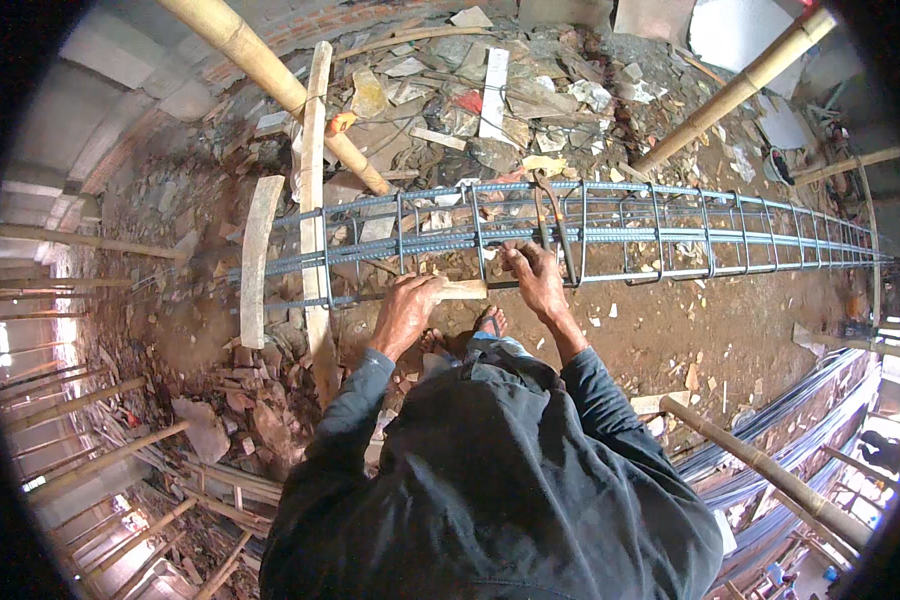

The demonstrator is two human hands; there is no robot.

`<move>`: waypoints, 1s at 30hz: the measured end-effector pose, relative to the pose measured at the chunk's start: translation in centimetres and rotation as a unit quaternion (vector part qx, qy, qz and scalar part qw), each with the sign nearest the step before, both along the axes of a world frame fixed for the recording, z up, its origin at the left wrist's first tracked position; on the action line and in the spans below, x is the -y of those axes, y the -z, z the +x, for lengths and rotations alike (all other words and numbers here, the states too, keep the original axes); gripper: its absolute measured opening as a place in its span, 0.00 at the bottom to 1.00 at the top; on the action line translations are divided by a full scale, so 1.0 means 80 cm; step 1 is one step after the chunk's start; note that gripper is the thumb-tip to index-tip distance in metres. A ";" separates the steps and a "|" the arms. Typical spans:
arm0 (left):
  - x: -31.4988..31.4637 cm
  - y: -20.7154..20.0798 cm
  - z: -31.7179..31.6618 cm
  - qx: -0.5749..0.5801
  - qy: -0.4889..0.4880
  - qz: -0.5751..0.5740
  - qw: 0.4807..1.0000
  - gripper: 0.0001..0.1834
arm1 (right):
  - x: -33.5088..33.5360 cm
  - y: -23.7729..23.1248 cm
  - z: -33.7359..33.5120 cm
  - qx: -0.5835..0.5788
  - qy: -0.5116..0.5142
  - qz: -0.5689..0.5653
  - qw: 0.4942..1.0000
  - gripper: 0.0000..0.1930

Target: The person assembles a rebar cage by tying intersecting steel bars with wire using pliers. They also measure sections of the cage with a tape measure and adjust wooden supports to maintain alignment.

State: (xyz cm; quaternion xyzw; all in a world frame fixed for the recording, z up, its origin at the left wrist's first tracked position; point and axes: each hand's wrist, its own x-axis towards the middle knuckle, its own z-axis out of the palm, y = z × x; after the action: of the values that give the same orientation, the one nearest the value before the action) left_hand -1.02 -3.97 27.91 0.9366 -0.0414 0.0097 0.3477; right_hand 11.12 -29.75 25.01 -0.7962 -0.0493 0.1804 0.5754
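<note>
A long cage of steel bars (610, 236), ringed by square stirrups, runs across in front of me. My left hand (408, 305) is closed round a short pale piece of wood (463, 289), which lies along the cage's near side. At the near bars beside a stirrup, my right hand (538, 282) has its fingers pinched together; whatever they hold is too small to tell. Just beyond that hand, a pair of pincers (556, 225) with long rusty handles rests across the cage bars.
Upright boards (315, 200) and a curved plank (260, 262) stand at the cage's left end. Bamboo poles (735, 90) slant in from both sides. Rubble (400, 95) covers the ground beyond. Bundled steel rods (780, 425) lie at the right.
</note>
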 end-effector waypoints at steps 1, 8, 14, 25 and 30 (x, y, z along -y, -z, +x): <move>0.000 -0.003 0.000 0.000 -0.003 -0.009 1.000 0.21 | 0.002 -0.001 -0.002 0.012 -0.001 0.023 1.000 0.19; 0.001 -0.011 0.004 -0.014 -0.012 -0.048 0.999 0.20 | -0.017 -0.031 0.012 -0.012 -0.031 -0.058 0.998 0.23; -0.001 -0.014 0.005 -0.042 -0.016 -0.011 0.999 0.19 | -0.054 -0.046 0.043 0.055 -0.093 -0.229 0.967 0.30; 0.002 -0.014 0.004 -0.019 -0.025 -0.047 0.998 0.20 | -0.104 -0.005 0.119 0.137 -0.078 -0.269 0.950 0.24; 0.002 -0.006 0.000 -0.022 -0.031 -0.031 0.999 0.21 | -0.093 0.008 0.117 0.166 -0.032 -0.127 0.977 0.19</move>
State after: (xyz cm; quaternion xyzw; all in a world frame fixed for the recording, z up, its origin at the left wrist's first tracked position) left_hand -1.03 -4.09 28.35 0.9262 -0.0043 0.0012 0.3771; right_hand 20.51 -22.33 24.39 -0.8799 -0.1458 0.0685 0.4470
